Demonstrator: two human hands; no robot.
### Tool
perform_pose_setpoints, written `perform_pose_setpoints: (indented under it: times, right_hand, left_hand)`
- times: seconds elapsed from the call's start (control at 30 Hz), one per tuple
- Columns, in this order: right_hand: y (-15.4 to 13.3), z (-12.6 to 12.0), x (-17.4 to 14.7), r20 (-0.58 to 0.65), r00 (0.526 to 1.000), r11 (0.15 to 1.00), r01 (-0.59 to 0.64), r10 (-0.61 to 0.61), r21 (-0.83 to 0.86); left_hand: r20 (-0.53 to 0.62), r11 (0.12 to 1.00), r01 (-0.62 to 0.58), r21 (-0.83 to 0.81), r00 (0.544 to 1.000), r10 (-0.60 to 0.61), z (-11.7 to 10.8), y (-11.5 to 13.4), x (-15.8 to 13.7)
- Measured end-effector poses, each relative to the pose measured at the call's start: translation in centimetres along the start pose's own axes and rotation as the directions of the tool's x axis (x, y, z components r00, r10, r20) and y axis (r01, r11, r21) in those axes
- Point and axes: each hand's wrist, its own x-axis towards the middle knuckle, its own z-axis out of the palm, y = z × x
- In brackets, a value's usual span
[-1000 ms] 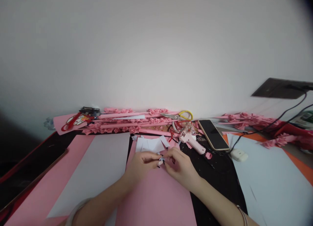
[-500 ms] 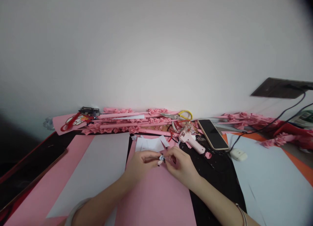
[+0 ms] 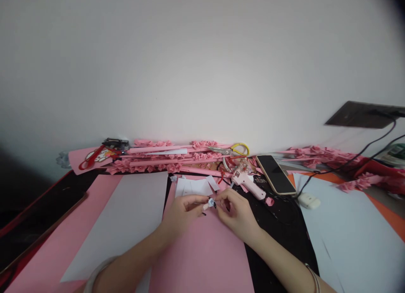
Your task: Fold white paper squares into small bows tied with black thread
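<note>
A small pale blue-white folded paper flower is pinched between the fingertips of my left hand. From the other side, my right hand has its thumb and forefinger closed on the flower's right edge. Both hands are over a large pink paper sheet. Just beyond them lie small white paper pieces. My fingers partly cover the flower, so its full shape is hidden.
A pink glue gun and a phone lie to the right. Yellow-handled scissors rest on pink paper flower stems along the wall. White sheets flank both sides. A white plastic block sits by a black cable.
The flower has turned slightly between my fingertips and shows more of its pale side. My right fingers have shifted a little to the right.
</note>
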Motion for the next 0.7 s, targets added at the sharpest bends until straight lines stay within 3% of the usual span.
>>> perform_pose_setpoints:
  times: [0.33, 0.7]
  right_hand:
    - [0.12, 0.10, 0.12, 0.007, 1.000, 1.000, -0.013, 0.012, 0.008]
    - [0.17, 0.16, -0.01, 0.059, 0.997, 0.998, -0.052, 0.050, 0.033]
  left_hand:
    - [0.110, 1.000, 0.017, -0.011, 0.994, -0.016, 0.11, 0.05, 0.02]
    - [0.097, 1.000, -0.003, 0.021, 0.995, 0.001, 0.02, -0.27, 0.03]
